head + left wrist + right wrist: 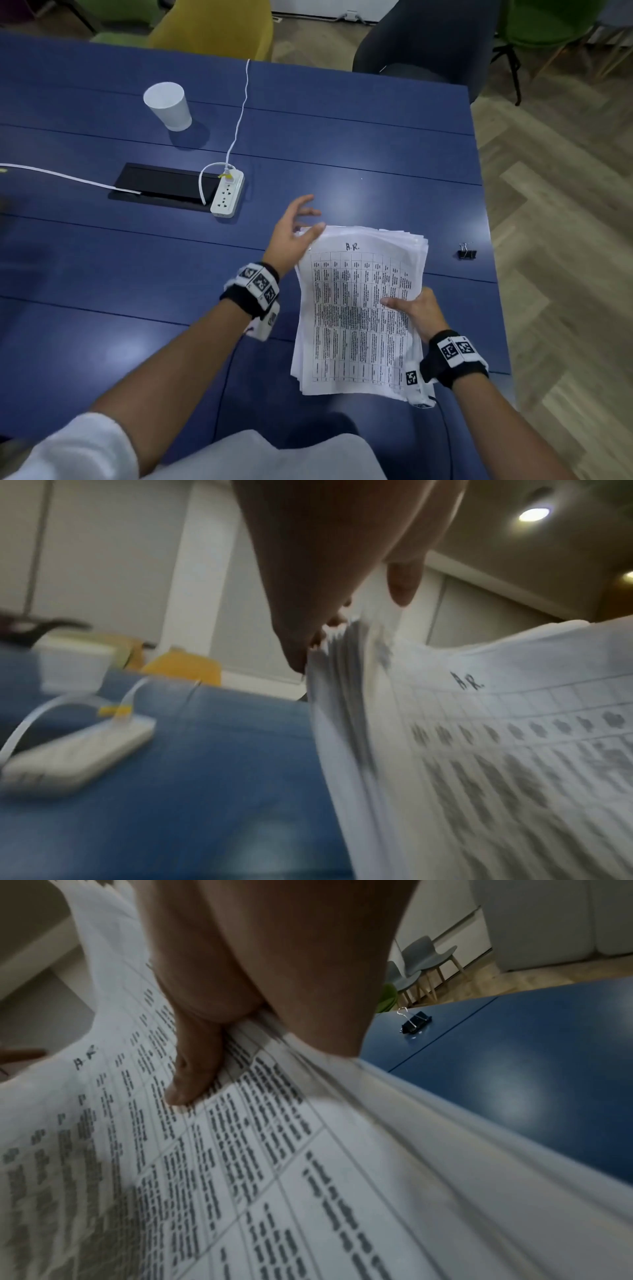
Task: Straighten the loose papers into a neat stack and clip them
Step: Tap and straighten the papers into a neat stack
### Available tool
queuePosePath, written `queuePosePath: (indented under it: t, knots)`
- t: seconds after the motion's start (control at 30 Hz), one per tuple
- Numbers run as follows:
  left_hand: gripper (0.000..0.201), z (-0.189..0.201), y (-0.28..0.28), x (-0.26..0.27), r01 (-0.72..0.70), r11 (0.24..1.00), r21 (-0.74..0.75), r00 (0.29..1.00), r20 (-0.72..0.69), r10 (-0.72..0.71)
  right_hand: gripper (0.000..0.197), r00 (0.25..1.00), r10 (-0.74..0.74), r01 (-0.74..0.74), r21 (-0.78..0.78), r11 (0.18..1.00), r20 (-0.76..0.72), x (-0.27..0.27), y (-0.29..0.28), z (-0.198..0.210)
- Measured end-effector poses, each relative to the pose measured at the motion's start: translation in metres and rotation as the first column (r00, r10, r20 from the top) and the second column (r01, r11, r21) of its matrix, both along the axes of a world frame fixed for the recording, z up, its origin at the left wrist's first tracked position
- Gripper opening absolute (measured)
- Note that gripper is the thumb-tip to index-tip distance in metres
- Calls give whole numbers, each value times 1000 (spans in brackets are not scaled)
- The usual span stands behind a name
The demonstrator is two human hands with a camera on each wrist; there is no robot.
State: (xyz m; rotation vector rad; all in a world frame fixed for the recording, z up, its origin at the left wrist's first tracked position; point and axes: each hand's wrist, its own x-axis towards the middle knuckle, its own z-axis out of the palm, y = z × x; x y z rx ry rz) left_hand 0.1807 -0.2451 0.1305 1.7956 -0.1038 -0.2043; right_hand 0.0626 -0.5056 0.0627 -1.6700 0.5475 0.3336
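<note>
On the right edge of the papers [356, 308], the right hand [419, 313] pinches, thumb on top. At their far left corner, the left hand [294, 233] touches with spread fingers. The binder clip [467, 253] lies right of the papers, near the table [376, 154] edge.

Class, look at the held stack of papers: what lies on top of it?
On the stack of papers the right hand lays its thumb, on a printed table headed "H.R."; the left hand touches the far left corner. The sheets beneath are covered.
</note>
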Motion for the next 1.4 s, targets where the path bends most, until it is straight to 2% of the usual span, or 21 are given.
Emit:
queuePosePath:
  t: [0.07,0.13,0.2,0.23,0.33,0.47,0.63,0.7,0.73,0.8,0.87,1.0,1.17,1.27,1.4]
  knots:
    - [37,14,-4,18,142,976,162,989,16,-146,84,999,4,-5,-17,1000,-35,0,-3,-8]
    - [22,18,-7,29,322,871,370,938,0,-347,76,999,11,-12,-15,1000,-36,0,-2,-8]
    - [11,21,-10,32,395,780,485,894,-6,-449,62,999,21,-22,-9,1000,-31,0,2,0]
    - [8,21,-12,33,390,771,503,891,5,-454,57,999,25,-26,-9,1000,-26,-1,2,3]
    - [3,23,-19,33,320,807,496,917,50,-395,40,1000,28,-28,14,1000,6,-4,5,10]
    - [11,22,-25,31,209,833,512,953,83,-290,17,999,45,-46,23,999,20,-6,8,20]
    - [13,20,-31,22,78,830,553,963,174,-207,27,997,67,-68,23,997,44,-4,9,23]
    - [14,22,-32,17,20,814,581,953,235,-191,18,997,70,-72,33,997,38,-4,7,20]
    - [14,22,-32,14,-10,798,602,941,276,-197,21,997,65,-66,41,997,40,-4,8,18]
    - [15,23,-31,9,-70,776,627,896,381,-226,42,998,46,-49,72,996,44,-4,9,14]
    - [18,22,-29,4,-113,772,626,849,464,-253,44,998,42,-45,75,996,42,-5,11,14]
    - [17,18,-26,-1,-90,753,652,826,472,-310,40,999,15,-18,69,997,43,-9,15,11]
    - [9,13,-23,-2,8,755,656,900,325,-292,39,999,37,-40,66,997,34,-15,18,3]
    - [13,11,-20,-1,70,734,676,902,272,-336,43,999,39,-41,71,997,21,-17,21,1]
    - [17,6,-18,-2,76,713,697,887,279,-367,41,998,46,-48,71,996,37,-18,22,-1]
